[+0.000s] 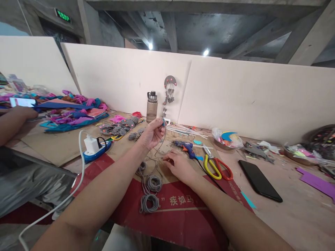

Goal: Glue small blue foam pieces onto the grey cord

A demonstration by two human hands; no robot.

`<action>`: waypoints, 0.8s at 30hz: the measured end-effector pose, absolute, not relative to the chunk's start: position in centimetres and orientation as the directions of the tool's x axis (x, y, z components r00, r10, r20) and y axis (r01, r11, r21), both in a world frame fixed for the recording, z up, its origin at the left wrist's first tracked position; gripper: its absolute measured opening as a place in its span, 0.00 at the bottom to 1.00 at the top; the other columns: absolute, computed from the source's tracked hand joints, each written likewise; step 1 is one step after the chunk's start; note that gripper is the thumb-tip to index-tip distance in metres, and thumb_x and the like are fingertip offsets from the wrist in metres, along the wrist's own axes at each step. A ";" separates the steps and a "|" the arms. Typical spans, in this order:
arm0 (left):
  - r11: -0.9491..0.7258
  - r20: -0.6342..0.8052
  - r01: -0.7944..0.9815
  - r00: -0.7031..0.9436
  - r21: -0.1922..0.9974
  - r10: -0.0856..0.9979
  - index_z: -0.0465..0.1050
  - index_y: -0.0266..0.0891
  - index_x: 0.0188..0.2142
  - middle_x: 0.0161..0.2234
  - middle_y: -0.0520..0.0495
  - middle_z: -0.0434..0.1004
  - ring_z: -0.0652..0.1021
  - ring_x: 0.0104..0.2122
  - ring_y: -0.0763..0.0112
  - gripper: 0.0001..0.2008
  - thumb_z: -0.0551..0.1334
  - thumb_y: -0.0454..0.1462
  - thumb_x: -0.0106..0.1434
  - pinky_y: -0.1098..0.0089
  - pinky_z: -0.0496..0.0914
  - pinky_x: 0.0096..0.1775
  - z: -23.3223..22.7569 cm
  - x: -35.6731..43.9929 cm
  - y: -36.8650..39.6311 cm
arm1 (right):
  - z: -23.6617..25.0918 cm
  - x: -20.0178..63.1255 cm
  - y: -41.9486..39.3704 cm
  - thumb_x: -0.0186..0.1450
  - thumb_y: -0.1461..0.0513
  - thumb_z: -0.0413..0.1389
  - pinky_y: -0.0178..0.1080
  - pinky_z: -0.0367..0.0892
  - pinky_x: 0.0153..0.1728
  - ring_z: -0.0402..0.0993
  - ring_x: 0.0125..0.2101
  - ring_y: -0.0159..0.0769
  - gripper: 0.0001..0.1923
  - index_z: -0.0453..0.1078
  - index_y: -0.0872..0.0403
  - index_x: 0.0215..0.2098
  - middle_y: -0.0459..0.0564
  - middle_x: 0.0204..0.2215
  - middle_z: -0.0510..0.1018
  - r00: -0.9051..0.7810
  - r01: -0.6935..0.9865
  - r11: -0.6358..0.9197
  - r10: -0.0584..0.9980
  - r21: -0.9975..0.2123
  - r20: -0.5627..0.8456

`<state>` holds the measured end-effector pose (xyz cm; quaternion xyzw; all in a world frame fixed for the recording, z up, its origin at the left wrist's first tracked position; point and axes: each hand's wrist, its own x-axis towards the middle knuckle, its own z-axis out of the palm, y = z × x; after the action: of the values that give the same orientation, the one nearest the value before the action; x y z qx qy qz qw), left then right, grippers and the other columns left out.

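Observation:
My left hand [154, 134] is raised over the cardboard, thumb and fingertips pinched on a small blue piece [164, 122]. A grey cord [162, 141] hangs down from that pinch toward the board. Lower and to the right, my right hand [180, 165] rests with its fingers curled together beside loose strands of the cord; what lies between them, if anything, is hidden. Wound coils of grey cord [149, 203] lie in front of me. Right of my right hand are a blue glue gun [186, 146] and scissors [213, 165] with one yellow and one red handle.
A blue power strip [95, 153] with a white charger [91, 143] sits at left. A bottle [151, 108] stands behind my left hand. A black phone [259, 180] lies at right. Another person's hand [26, 112] is at far left, by colourful fabric scraps [75, 116].

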<state>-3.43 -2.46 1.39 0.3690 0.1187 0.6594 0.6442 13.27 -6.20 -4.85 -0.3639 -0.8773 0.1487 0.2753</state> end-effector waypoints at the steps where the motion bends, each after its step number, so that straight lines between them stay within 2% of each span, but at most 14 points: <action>1: -0.146 0.336 -0.759 0.102 0.635 0.936 0.70 0.34 0.30 0.28 0.52 0.74 0.71 0.20 0.84 0.08 0.68 0.33 0.54 0.83 0.66 0.21 1.3 -3.4 -2.5 | -4.9 13.0 -6.3 0.65 0.66 0.54 0.35 0.64 0.42 0.71 0.38 0.33 0.05 0.73 0.55 0.37 0.50 0.38 0.74 -0.581 0.583 0.672 0.738 -0.457 0.343; 4: -0.158 0.335 -0.765 0.080 0.624 0.939 0.70 0.34 0.30 0.27 0.53 0.74 0.72 0.20 0.84 0.07 0.68 0.33 0.54 0.82 0.66 0.21 1.1 -3.3 -2.3 | -4.9 12.1 -6.5 0.66 0.63 0.54 0.35 0.64 0.44 0.71 0.40 0.34 0.07 0.73 0.55 0.40 0.52 0.40 0.74 -0.550 0.678 0.608 0.793 -0.414 0.262; 9: -0.141 0.249 -0.781 0.020 0.608 0.968 0.69 0.35 0.30 0.24 0.54 0.71 0.71 0.20 0.84 0.09 0.69 0.32 0.53 0.82 0.64 0.20 -0.3 -3.1 -1.2 | -4.3 10.6 -6.9 0.67 0.58 0.53 0.36 0.63 0.42 0.73 0.41 0.36 0.11 0.73 0.54 0.41 0.53 0.44 0.75 -0.475 0.815 0.509 0.861 -0.278 0.182; 12: -0.125 0.159 -0.729 -0.023 0.673 0.987 0.68 0.35 0.29 0.21 0.55 0.69 0.70 0.18 0.83 0.09 0.69 0.32 0.52 0.82 0.62 0.19 -2.3 -2.1 -0.5 | -4.2 9.7 -6.6 0.67 0.58 0.52 0.37 0.63 0.40 0.74 0.41 0.38 0.11 0.73 0.54 0.41 0.54 0.43 0.77 -0.414 0.874 0.442 0.895 -0.201 0.168; 14: -0.073 0.041 -0.614 -0.066 0.786 0.997 0.67 0.35 0.27 0.18 0.56 0.67 0.69 0.17 0.82 0.10 0.68 0.33 0.52 0.81 0.62 0.19 -3.9 -1.3 -0.2 | -4.5 9.5 -6.2 0.67 0.60 0.51 0.37 0.63 0.40 0.74 0.41 0.38 0.10 0.73 0.55 0.41 0.55 0.42 0.77 -0.395 0.885 0.426 0.901 -0.188 0.178; 18: -0.023 -0.028 -0.532 -0.089 0.846 0.996 0.67 0.35 0.25 0.16 0.53 0.68 0.69 0.16 0.79 0.10 0.69 0.33 0.49 0.79 0.61 0.18 -6.3 0.0 0.0 | -5.1 10.2 -5.5 0.66 0.64 0.50 0.36 0.62 0.39 0.73 0.40 0.37 0.08 0.72 0.55 0.37 0.54 0.41 0.78 -0.447 0.819 0.497 0.866 -0.285 0.225; 21: -0.016 -0.035 -0.491 -0.096 0.871 0.995 0.68 0.35 0.25 0.17 0.53 0.69 0.70 0.16 0.78 0.10 0.69 0.34 0.49 0.78 0.62 0.20 -6.8 0.3 0.1 | -5.0 11.6 -5.4 0.65 0.66 0.50 0.37 0.63 0.39 0.71 0.36 0.36 0.08 0.70 0.54 0.30 0.52 0.35 0.78 -0.467 0.735 0.542 0.840 -0.407 0.277; 24: -0.005 -0.041 -0.446 -0.094 0.895 0.995 0.68 0.36 0.27 0.17 0.52 0.70 0.70 0.16 0.78 0.08 0.68 0.34 0.51 0.77 0.61 0.20 -6.8 0.2 0.1 | -4.7 13.2 -5.8 0.64 0.65 0.51 0.38 0.62 0.35 0.69 0.32 0.35 0.08 0.66 0.53 0.27 0.49 0.29 0.75 -0.441 0.676 0.553 0.833 -0.487 0.334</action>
<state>0.24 0.11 -6.80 0.3416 0.4015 0.6211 0.5800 13.17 -5.80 -4.72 -0.4508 -0.8368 0.1423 0.2761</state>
